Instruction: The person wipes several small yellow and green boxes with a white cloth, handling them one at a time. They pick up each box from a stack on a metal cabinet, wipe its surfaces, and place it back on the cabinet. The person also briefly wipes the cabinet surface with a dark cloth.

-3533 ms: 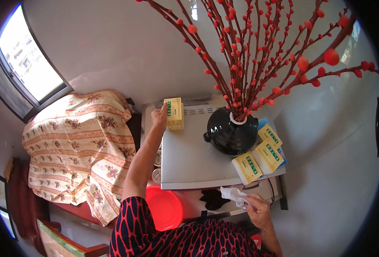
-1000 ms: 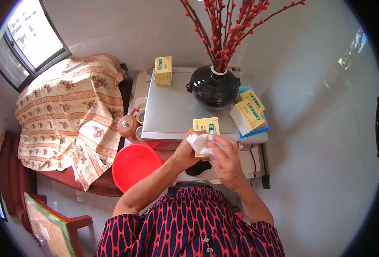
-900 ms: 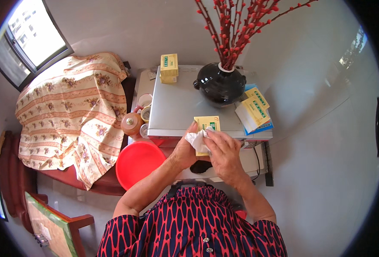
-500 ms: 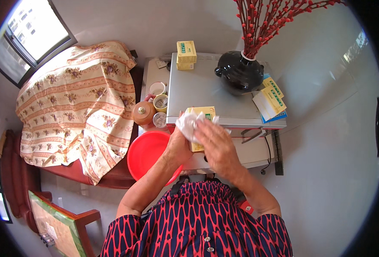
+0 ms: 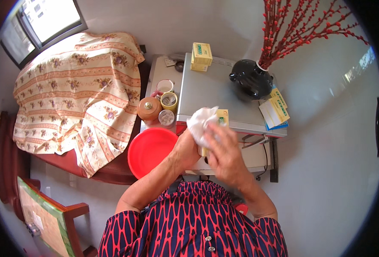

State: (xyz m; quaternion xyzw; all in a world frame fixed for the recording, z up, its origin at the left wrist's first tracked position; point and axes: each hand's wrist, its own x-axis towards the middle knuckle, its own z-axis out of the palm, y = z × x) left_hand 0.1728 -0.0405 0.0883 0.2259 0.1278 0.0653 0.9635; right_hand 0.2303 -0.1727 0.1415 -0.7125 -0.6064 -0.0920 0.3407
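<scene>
In front of me my left hand (image 5: 187, 150) is closed around a yellow box (image 5: 223, 117), which stands on end and is largely hidden by a crumpled white cloth (image 5: 201, 122). My right hand (image 5: 227, 155), its fingers slightly blurred, presses the cloth against the box's face. Only the box's upper right corner and a strip near its bottom show. Both hands are held just in front of the silver appliance (image 5: 206, 90), to the right of a red plastic basin (image 5: 148, 150).
Two stacked yellow boxes (image 5: 202, 52) and a black vase (image 5: 250, 79) of red-budded branches (image 5: 279, 38) stand on the appliance. Beside the vase lie yellow and blue packets (image 5: 276, 109). Lidded brown pot (image 5: 149, 109), mugs and a jar (image 5: 166, 118) crowd the left. A flowered cloth (image 5: 80, 85) covers a sofa.
The whole view has shifted, so the scene sits further right. The white cloth now covers more of the yellow box, and my right hand has moved slightly across it.
</scene>
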